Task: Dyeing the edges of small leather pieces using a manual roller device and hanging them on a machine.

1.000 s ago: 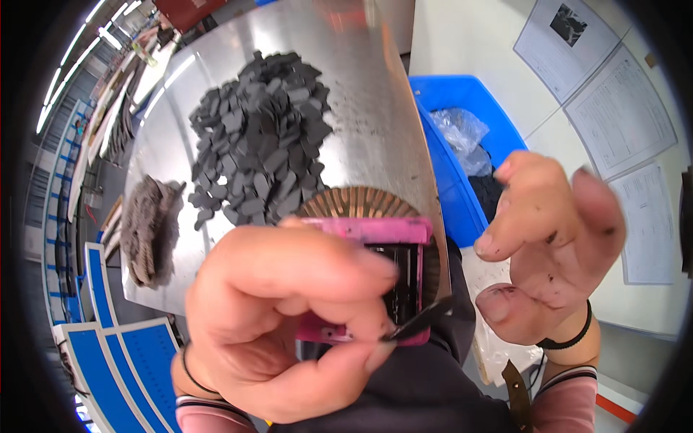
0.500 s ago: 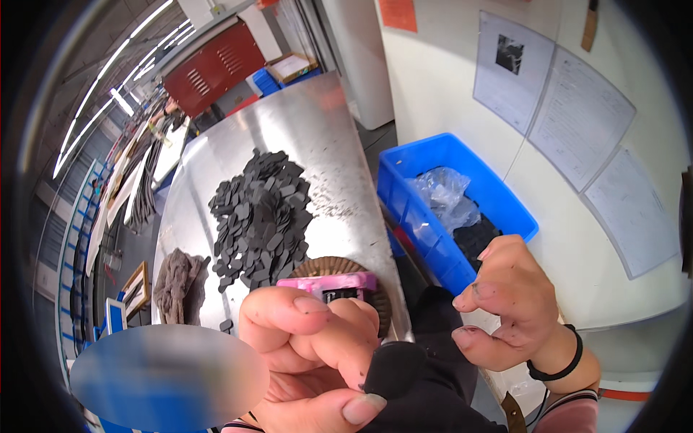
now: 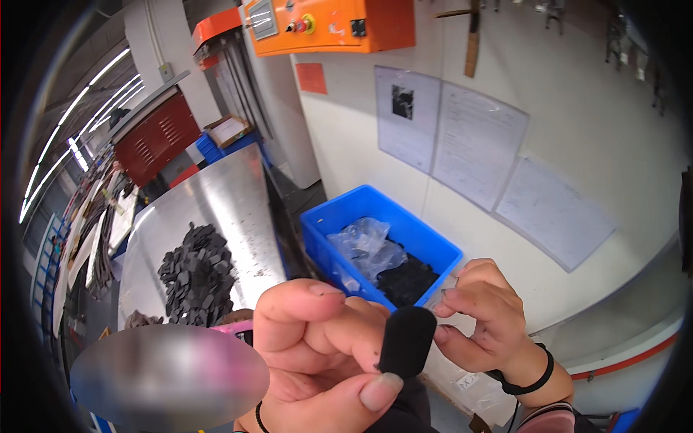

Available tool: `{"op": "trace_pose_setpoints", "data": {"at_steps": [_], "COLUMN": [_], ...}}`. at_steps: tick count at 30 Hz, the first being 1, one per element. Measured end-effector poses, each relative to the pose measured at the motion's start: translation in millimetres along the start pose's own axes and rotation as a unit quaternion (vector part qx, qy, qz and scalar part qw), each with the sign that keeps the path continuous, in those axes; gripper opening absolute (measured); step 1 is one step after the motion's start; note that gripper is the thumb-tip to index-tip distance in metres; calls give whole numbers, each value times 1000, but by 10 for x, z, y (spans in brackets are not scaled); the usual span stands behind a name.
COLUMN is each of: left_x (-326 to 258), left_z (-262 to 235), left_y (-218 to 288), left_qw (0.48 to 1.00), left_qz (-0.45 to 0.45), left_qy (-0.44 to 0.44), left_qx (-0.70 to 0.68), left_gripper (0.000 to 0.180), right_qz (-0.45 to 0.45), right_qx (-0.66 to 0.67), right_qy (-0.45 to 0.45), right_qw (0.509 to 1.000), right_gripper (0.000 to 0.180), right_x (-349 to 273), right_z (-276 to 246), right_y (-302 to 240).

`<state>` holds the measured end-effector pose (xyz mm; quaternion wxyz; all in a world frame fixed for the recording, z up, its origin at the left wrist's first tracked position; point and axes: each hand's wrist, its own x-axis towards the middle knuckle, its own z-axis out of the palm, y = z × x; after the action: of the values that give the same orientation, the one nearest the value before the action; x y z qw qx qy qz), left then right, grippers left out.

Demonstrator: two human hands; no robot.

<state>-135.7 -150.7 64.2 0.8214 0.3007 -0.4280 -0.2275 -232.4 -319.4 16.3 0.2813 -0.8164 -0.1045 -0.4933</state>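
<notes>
My left hand [image 3: 317, 346] pinches a flat black oblong pad [image 3: 408, 342] with rounded ends between thumb and fingers. The pad is held upright, close to the camera. My right hand [image 3: 484, 317] is just to its right, fingers curled and a gap between thumb and forefinger. Their tips are at the pad's right edge; whether they touch it is hard to tell. A heap of similar dark pads [image 3: 196, 274] lies on the metal table [image 3: 216, 187] at the left. Beside it shows part of a pink-edged object [image 3: 234, 327], mostly hidden by a blurred oval.
Right of the table stands a blue bin [image 3: 328, 249] holding clear plastic [image 3: 368, 249] and black pieces [image 3: 408, 281]. Paper sheets [image 3: 480, 144] hang on the pale wall behind, below an orange control box [image 3: 332, 29]. A grey-brown cloth [image 3: 143, 318] lies by the heap.
The view has swung right and up. My left hand has raised the pad and turned its broad face into view. My right hand has come in close to the pad's edge.
</notes>
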Motion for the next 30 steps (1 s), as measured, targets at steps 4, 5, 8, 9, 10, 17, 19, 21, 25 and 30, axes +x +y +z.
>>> {"op": "trace_pose_setpoints", "data": {"at_steps": [4, 5, 8, 9, 10, 17, 19, 21, 25, 30], "left_x": [167, 216, 342, 379, 418, 749, 835, 949, 1149, 1331], "left_z": [242, 326, 603, 707, 815, 1054, 1169, 1276, 1472, 1675], "left_y": [-202, -229, -351, -394, -444, -814, -841, -879, -919, -1051], "left_qw": [998, 996, 994, 995, 994, 969, 965, 959, 953, 948], "left_qz": [19, 21, 7, -14, -35, -26, -37, -47, -59, -61], "left_qy": [-54, -71, -64, -22, 17, -154, -175, -207, -237, -266], "left_qx": [-25, -46, -91, -98, -106, -192, -190, -190, -180, -161], "left_gripper": [63, 63, 62, 61, 61, 49, 48, 47, 48, 48], "right_qz": [-6, -3, 17, 26, 33, 114, 93, 76, 62, 47], "right_qx": [-47, -59, -113, -127, -143, 62, 66, 71, 99, 43], "right_qy": [8, 24, 64, 93, 123, 325, 330, 334, 351, 370], "right_qw": [999, 998, 991, 987, 982, 937, 937, 937, 929, 927], "right_gripper": [44, 43, 39, 38, 37, 52, 51, 49, 41, 32], "right_x": [70, 96, 148, 196, 235, 578, 693, 807, 1001, 1245], "right_z": [-423, -545, -915, -1033, -1171, -1740, -1750, -1778, -1920, -2069], "right_y": [34, 29, -51, -39, -35, -92, -158, -237, -314, -392]}}
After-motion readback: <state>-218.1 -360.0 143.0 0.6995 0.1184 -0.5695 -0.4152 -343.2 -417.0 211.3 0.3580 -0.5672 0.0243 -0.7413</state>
